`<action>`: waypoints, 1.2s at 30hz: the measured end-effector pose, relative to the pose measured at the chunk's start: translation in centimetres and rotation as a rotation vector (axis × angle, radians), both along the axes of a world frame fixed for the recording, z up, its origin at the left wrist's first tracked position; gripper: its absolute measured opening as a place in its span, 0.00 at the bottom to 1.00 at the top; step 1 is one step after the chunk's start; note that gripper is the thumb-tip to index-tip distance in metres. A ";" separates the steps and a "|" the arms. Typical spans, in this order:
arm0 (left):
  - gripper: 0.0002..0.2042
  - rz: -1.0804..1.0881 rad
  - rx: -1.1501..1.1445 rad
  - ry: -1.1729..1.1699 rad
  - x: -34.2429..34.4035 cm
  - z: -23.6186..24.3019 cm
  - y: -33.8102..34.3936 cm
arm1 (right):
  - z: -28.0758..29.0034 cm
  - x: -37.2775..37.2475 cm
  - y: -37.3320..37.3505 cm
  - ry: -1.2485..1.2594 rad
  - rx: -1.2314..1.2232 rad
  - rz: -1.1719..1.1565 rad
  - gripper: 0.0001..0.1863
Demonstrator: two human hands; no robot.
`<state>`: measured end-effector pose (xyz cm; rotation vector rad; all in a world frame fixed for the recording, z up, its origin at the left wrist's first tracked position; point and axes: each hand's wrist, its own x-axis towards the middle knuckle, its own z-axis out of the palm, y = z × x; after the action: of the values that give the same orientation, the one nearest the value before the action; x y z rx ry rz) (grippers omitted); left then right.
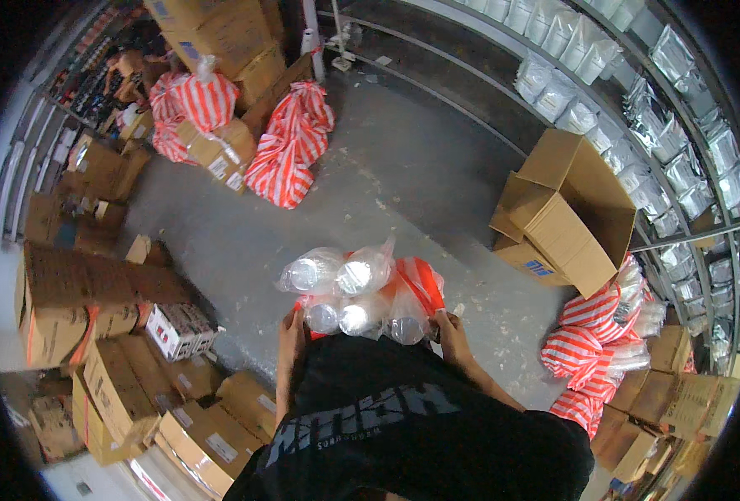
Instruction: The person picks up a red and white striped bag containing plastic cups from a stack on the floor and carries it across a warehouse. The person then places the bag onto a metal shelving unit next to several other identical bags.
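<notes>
Both my hands grip an orange-and-white striped plastic bag point(420, 280) held low in front of my dark shirt, my left hand point(291, 346) at one side and my right hand point(455, 342) at the other. Several clear plastic packages point(323, 314) with round, silvery ends lie bunched in and on the bag, in two rough rows against my body. Their contents are blurred by the wrapping. My fingertips are partly hidden by the bag.
An open cardboard box point(574, 225) stands ahead right, with striped bags point(572, 351) below it. More striped bags point(290, 138) and stacked boxes point(211, 29) are ahead left. Cartons point(128, 384) crowd the left. Metal shelves of silvery packets point(587, 54) curve along the right across grey floor point(378, 192).
</notes>
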<state>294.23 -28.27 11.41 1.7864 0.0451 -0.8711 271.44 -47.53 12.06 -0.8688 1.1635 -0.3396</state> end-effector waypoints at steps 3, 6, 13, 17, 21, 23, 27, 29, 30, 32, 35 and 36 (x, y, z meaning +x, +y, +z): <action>0.15 0.007 -0.084 0.107 4.7 -0.2 -4.0 | -0.7 4.0 -2.5 0.033 -0.026 -0.007 0.16; 0.16 -0.165 -0.067 0.016 11.6 -4.7 -6.5 | -1.2 9.2 -4.5 0.079 -0.042 -0.059 0.17; 0.20 -0.455 -0.140 0.055 27.5 -4.6 -18.6 | -3.2 21.3 -9.4 0.118 -0.176 -0.211 0.20; 0.21 -0.749 -0.130 -0.077 38.3 -5.8 -26.5 | -2.0 29.5 -10.2 0.137 -0.153 -0.423 0.21; 0.21 -0.821 -0.093 -0.114 46.8 -5.3 -33.3 | -0.5 36.1 -12.8 0.150 -0.090 -0.650 0.19; 0.19 -0.625 -0.318 0.028 51.2 -5.2 -38.0 | -0.5 39.7 -15.3 0.089 -0.155 -0.608 0.18; 0.17 -0.718 -0.184 -0.078 58.1 -5.1 -47.2 | 1.9 48.3 -22.9 -0.142 -0.009 -0.868 0.18; 0.16 -0.717 -0.140 -0.036 59.9 -3.6 -51.1 | 1.4 50.7 -26.8 -0.153 0.065 -0.947 0.17; 0.16 -0.751 -0.102 -0.080 61.3 -3.6 -53.0 | 0.3 51.5 -28.6 -0.150 0.085 -0.960 0.17; 0.14 -0.660 -0.134 -0.085 62.2 -3.0 -56.8 | -2.0 53.0 -32.5 -0.166 0.090 -0.980 0.17; 0.14 -0.691 -0.149 -0.240 61.6 0.5 -62.5 | -4.2 55.1 -38.6 -0.204 0.012 -1.005 0.16; 0.16 -0.691 -0.144 -0.262 62.0 0.3 -64.4 | -4.3 55.7 -41.1 -0.215 0.028 -1.001 0.16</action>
<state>356.27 -92.71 11.71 1.7783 -0.8253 -1.0705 327.14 -88.68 7.81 -0.1495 1.3243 -1.1925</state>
